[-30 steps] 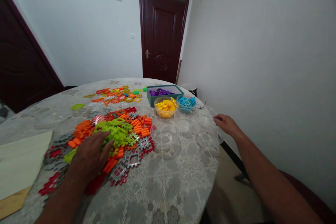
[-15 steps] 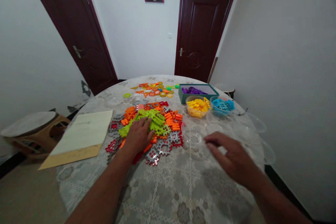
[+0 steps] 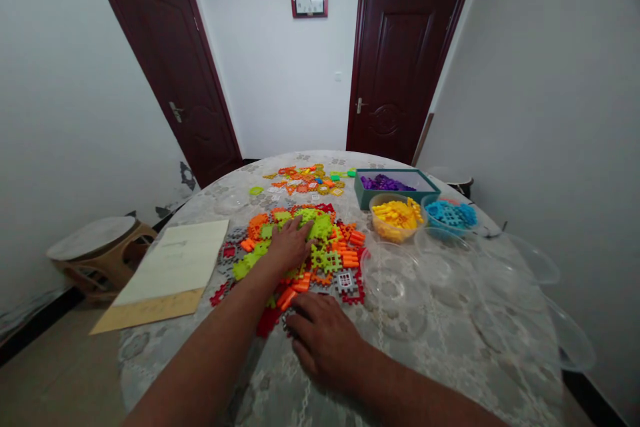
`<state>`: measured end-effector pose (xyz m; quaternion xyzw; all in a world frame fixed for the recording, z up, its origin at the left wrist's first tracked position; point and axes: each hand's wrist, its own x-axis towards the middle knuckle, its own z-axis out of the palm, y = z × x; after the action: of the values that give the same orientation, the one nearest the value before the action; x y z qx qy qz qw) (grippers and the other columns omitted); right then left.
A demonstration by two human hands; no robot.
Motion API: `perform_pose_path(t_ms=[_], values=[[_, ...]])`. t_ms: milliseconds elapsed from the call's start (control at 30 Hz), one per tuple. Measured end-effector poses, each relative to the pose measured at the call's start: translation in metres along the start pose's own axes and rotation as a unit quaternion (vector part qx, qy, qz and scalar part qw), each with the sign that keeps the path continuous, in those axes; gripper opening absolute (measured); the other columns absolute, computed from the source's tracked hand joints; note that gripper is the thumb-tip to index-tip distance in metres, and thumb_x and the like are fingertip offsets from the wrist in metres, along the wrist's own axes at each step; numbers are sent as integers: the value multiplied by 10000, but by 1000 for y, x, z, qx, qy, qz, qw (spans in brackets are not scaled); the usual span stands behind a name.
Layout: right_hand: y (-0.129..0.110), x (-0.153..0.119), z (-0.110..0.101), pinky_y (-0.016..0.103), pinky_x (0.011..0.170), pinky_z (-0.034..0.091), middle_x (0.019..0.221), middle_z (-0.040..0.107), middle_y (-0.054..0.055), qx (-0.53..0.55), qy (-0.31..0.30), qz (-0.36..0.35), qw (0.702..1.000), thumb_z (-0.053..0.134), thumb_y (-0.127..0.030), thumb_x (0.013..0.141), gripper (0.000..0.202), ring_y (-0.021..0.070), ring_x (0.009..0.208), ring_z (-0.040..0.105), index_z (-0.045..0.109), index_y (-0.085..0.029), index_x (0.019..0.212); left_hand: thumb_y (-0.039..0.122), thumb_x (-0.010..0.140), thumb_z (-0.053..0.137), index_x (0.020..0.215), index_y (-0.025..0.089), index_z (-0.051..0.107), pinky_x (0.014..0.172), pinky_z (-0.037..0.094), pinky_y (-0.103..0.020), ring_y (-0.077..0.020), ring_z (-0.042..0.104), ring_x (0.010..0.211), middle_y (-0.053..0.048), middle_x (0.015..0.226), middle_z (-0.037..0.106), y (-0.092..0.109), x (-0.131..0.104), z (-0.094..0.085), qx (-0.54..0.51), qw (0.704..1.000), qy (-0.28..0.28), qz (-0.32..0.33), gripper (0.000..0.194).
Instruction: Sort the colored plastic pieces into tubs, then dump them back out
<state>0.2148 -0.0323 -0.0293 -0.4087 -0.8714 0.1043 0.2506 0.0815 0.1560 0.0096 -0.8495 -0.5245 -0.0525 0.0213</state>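
Observation:
A heap of plastic pieces lies mid-table, with lime green pieces [image 3: 325, 227] on top, orange pieces [image 3: 349, 257] among them, and grey and red ones round the edge. My left hand [image 3: 290, 245] rests on the green pieces, its fingers spread. At the near edge of the heap is my right hand [image 3: 325, 337], fingers bent over a grey piece [image 3: 287, 321]; its fingertips are partly hidden, so any grip is unclear. Beside the heap, clear plastic tubs [image 3: 395, 290] stand on the right.
Behind the tubs are a bowl of yellow pieces [image 3: 397, 219], a bowl of blue pieces [image 3: 451, 215] and a green box [image 3: 365, 197] with purple pieces. Mixed small pieces [image 3: 303, 180] lie at the far side. Paper sheets [image 3: 173, 260] lie at the left.
My right hand has moved left, from beside the clear tubs to the near edge of the heap. My left hand has shifted over the green pieces, which are more spread out. The view has shifted.

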Motion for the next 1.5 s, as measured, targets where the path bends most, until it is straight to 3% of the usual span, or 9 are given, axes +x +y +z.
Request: perform_pose_path(t_ms=[233,400,633,767,967,1133,1333,1500], values=[[-1,0,-3,447,1138,415,1432,595,89,28,3,13,1000,665,-259,958,350,265,1311,534,604,-245,1302,498,1069,436,1631,358,420,1198,349,-663,-397,454,1506,-141,1712,399,15,32,8,-23,999,17,-20,579],[0,0,-3,457,1151,406,1450,586,91,34,1,19,999,666,-262,958,342,274,1327,523,609,-243,1294,455,1083,424,1609,400,451,1197,340,-706,-380,430,1527,-105,1705,422,23,34,7,-38,998,13,40,530],[1,-1,-5,439,1160,405,1473,585,83,45,3,20,999,670,-279,971,337,262,1335,523,613,-251,1302,385,1045,545,1563,443,504,1220,313,-704,-369,412,1540,-64,1687,456,5,-8,-1,-10,992,1,126,523],[2,-1,-3,443,1164,403,1482,580,88,44,12,15,999,663,-281,974,347,264,1350,515,611,-250,1316,408,1071,490,1517,416,563,1222,350,-644,-327,486,1481,-64,1602,554,-20,-50,-7,0,993,28,119,452],[5,0,-3,457,1174,386,1466,581,94,27,12,22,999,667,-294,969,347,274,1355,508,611,-237,1306,427,1083,447,1550,357,537,1212,407,-556,-302,499,1474,-79,1616,539,-45,-99,-7,-9,993,62,99,481],[12,5,-5,476,1170,381,1481,567,110,-16,29,46,998,605,-300,1014,339,281,1367,488,592,-224,1344,473,1070,458,1522,288,570,1189,431,-539,-318,527,1449,-115,1576,577,-48,-92,6,0,991,101,93,501],[16,7,-2,488,1185,359,1437,595,120,-46,70,64,994,597,-252,1004,342,276,1392,452,607,-207,1343,449,1067,446,1519,290,569,1156,468,-497,-297,555,1437,-107,1571,592,-29,-68,10,-14,992,83,98,495],[17,6,2,497,1202,345,1425,610,118,-52,89,67,992,587,-256,1009,337,272,1388,457,621,-210,1341,456,1065,440,1492,333,607,1175,465,-520,-298,565,1437,-80,1580,595,-31,-79,8,-30,989,84,116,475]])
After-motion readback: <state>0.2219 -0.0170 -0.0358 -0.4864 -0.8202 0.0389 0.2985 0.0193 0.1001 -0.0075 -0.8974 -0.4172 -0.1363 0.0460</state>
